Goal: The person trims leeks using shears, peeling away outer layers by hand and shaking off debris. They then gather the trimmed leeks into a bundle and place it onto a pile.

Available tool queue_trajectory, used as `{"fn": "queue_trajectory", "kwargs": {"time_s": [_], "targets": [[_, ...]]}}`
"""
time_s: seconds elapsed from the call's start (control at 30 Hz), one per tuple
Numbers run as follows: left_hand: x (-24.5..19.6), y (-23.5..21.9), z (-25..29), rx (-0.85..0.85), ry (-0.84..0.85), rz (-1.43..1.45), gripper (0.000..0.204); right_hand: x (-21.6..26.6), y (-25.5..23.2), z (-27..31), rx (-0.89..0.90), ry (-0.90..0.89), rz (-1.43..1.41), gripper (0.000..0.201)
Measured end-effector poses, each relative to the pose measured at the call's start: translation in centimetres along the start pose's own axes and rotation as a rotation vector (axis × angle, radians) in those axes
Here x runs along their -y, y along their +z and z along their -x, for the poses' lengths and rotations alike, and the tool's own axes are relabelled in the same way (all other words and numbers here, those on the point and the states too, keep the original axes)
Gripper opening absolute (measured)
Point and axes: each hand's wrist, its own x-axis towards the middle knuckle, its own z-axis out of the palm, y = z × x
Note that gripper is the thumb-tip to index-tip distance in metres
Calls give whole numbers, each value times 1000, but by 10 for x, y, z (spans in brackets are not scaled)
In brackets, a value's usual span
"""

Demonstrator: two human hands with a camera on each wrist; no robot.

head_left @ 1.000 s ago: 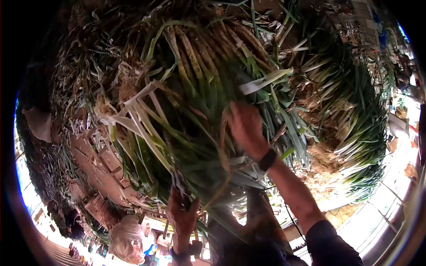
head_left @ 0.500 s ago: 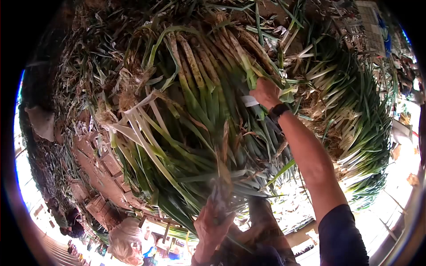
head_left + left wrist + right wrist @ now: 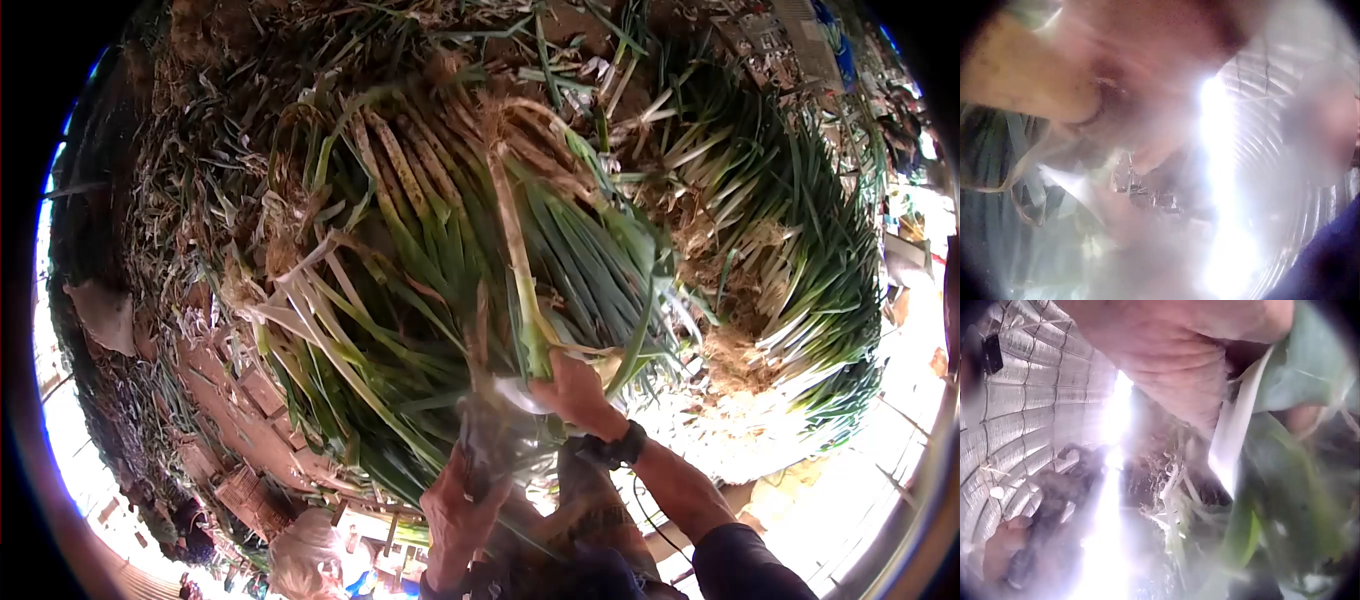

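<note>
My right hand (image 3: 580, 395) grips a long leek (image 3: 515, 240) by its green upper part. The leek's soil-stained stalk points away from me, roots at the far end. Close up in the right wrist view, my fingers (image 3: 1210, 369) curl over a pale strip and broad green leaves (image 3: 1297, 494). My left hand (image 3: 465, 510) is just left of the right one, low in the head view, its fingers around a blurred grey object (image 3: 492, 435) whose kind I cannot tell. Beneath both hands spreads a heap of leeks (image 3: 420, 250) with brown, dirty stalks.
A large pile of cleaner leeks (image 3: 790, 270) with white stalks lines the right side. Loose leaf trimmings (image 3: 200, 170) cover the ground at left and far side. Another person's pale head covering (image 3: 310, 550) shows at lower left, near a brown basket (image 3: 250, 500).
My right hand reached out to the right side of the heap, took hold of a leek and drew it back toward me. My left hand moved right, closer to my body's middle.
</note>
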Motion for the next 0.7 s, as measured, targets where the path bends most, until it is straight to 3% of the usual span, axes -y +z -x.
{"fn": "queue_trajectory", "kwargs": {"time_s": [0.1, 0.17, 0.2, 0.3, 0.33, 0.57, 0.67, 0.7], "targets": [[2, 4, 23, 117, -19, -22, 69, -5, 23, 39, 40, -18, -34, 44], [22, 22, 41, 96, 107, 56, 64, -13, 32, 59, 130, 14, -26, 46], [4, 15, 47, 160, 59, 11, 62, -17, 35, 66, 140, 20, -37, 46], [21, 30, 67, 158, 22, 116, 61, -22, 38, 73, 150, 22, -121, 47], [24, 29, 73, 228, -48, 93, 61, -22, 36, 74, 143, 29, -115, 47], [7, 46, 62, 193, -49, -86, 60, -27, 14, 74, 274, 141, -40, 48], [-1, 47, 52, 184, -78, -71, 63, -33, 12, 73, 288, 91, -38, 48], [-6, 46, 39, 198, -92, -205, 63, -31, 11, 72, 292, 83, -41, 48]]}}
